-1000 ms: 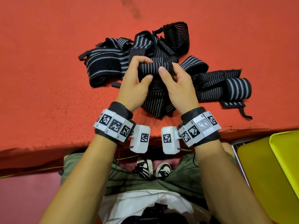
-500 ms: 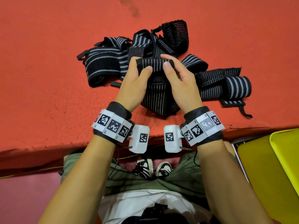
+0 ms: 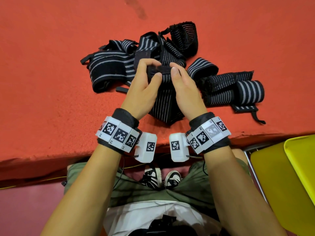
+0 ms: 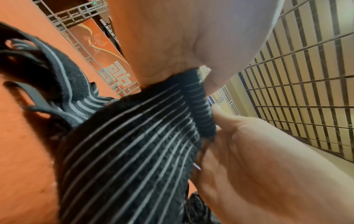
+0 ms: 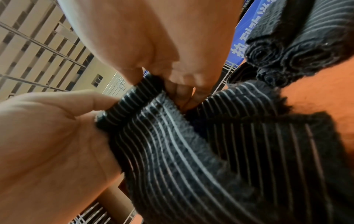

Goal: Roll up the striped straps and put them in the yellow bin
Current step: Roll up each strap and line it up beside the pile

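Note:
Both hands hold one black strap with thin grey stripes (image 3: 163, 103) above the red table. Its upper end is wound into a small tight roll (image 3: 159, 71). My left hand (image 3: 153, 68) pinches the roll's left end and my right hand (image 3: 173, 68) pinches its right end, thumbs near me and fingers curled over the top. In the left wrist view the roll (image 4: 201, 109) sits between both thumbs, and the loose strap (image 4: 134, 144) hangs below it. The right wrist view shows the same roll (image 5: 130, 104). The yellow bin (image 3: 289, 176) stands low at the right.
A tangled pile of striped straps (image 3: 109, 68) lies on the red table (image 3: 51, 99) behind my hands. A rolled strap (image 3: 249, 91) and loose ones lie to the right. The table's front edge runs under my wrists.
My fingers have curled further over the roll, and it has turned so its striped face no longer shows on top. Both hands stay in about the same place.

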{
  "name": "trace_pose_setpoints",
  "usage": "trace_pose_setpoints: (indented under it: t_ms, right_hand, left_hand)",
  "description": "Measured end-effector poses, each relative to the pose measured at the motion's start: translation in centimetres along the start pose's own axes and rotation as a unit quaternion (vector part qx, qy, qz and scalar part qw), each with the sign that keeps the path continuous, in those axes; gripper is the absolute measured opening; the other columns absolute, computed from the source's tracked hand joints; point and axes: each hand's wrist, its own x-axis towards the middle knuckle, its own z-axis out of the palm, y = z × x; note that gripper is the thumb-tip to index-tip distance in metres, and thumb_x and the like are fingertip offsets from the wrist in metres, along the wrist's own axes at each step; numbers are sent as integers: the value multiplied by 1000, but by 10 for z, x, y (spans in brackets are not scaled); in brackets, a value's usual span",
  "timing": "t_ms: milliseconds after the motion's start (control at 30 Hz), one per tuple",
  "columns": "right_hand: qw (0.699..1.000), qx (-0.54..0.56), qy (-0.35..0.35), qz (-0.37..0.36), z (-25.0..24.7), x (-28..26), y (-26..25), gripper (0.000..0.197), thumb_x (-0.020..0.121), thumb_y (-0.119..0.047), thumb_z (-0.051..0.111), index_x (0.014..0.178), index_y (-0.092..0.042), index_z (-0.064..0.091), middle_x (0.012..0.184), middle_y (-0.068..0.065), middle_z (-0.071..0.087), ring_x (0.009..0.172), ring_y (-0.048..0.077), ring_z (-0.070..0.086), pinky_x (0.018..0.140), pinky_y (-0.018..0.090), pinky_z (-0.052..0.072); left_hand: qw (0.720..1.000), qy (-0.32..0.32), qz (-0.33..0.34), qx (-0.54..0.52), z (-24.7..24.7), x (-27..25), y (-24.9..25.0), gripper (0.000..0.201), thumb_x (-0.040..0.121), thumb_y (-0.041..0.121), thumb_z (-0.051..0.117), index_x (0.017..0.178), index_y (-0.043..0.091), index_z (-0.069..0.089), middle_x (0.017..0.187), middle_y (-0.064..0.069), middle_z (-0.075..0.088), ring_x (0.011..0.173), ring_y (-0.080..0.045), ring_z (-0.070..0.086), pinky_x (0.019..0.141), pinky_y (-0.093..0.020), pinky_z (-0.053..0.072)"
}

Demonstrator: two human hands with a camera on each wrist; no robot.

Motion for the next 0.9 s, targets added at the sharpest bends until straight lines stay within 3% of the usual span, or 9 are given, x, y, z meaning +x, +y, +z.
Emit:
trace_pose_setpoints:
  t_ms: [100, 167, 300, 400, 467, 600, 733, 833, 900]
  right_hand:
    - [999, 16, 17, -37, 0, 1, 6, 39, 107, -35, 46, 138, -14, 57, 131, -3, 65, 123, 10, 59, 112, 34, 42]
    - [996, 55, 14, -72, -1, 0, 9, 34, 103, -27, 54, 132, -10, 59, 126, 3, 68, 119, 15, 63, 110, 41, 47]
    - [990, 48, -20, -130, -5, -3, 9, 43, 103, -10, 58, 145, -8, 53, 144, 6, 60, 135, 15, 55, 118, 43, 40]
    - [990, 54, -28, -125, -5, -3, 10, 48, 102, -11, 60, 149, -10, 50, 148, 4, 57, 139, 13, 52, 120, 42, 38]
    - [993, 55, -21, -102, -3, -4, 12, 47, 103, -18, 59, 149, -15, 50, 148, 2, 57, 138, 11, 53, 120, 42, 39]
    - [998, 59, -6, -34, 6, -6, 11, 38, 105, -41, 50, 134, -20, 61, 131, -4, 68, 125, 9, 61, 113, 44, 45]
    - [998, 55, -2, -12, 2, -1, 13, 35, 107, -41, 43, 113, -19, 70, 107, -8, 73, 106, 5, 66, 103, 35, 50]
    - [999, 37, 3, -40, 0, 0, 13, 26, 108, -29, 47, 117, -15, 67, 108, -9, 71, 104, 0, 64, 96, 19, 47]
    - [996, 44, 10, -70, 0, 1, 14, 24, 107, -22, 49, 122, -10, 65, 115, -5, 70, 110, 4, 63, 100, 22, 47]
  left_hand:
    - [1000, 10, -11, -28, 0, -3, -3, 33, 98, 15, 54, 131, 12, 48, 116, 7, 57, 106, 0, 56, 100, -24, 46]
    - [997, 35, -33, -52, 0, -3, -5, 40, 96, 26, 58, 133, 13, 50, 121, 3, 60, 112, -4, 59, 102, -25, 46]
    - [991, 37, -104, -79, 0, 0, -9, 39, 92, 54, 55, 112, 21, 61, 113, 6, 69, 109, -5, 65, 100, -30, 50]
    - [994, 34, -84, -62, -3, -1, -11, 24, 100, 45, 55, 100, 21, 58, 97, 11, 68, 94, 0, 65, 89, -26, 51]
    - [997, 36, -49, -48, -4, -1, -12, 16, 103, 33, 56, 102, 17, 54, 92, 13, 62, 85, 4, 60, 81, -20, 48]
    - [999, -1, -4, -50, -6, -1, -12, 16, 99, 23, 57, 108, 14, 47, 97, 6, 54, 88, -2, 54, 84, -24, 47]
    - [997, -37, -32, -67, -4, -2, -10, 17, 93, 13, 57, 107, 19, 49, 95, 10, 54, 85, 4, 52, 82, -18, 44]
    - [993, 16, -77, -83, 0, 0, -10, 22, 89, 30, 57, 109, 23, 51, 102, 10, 56, 93, 2, 55, 90, -23, 43]
    - [990, 49, -98, -89, 1, 0, -10, 35, 91, 48, 55, 115, 23, 52, 111, 11, 61, 104, 0, 60, 99, -28, 46]
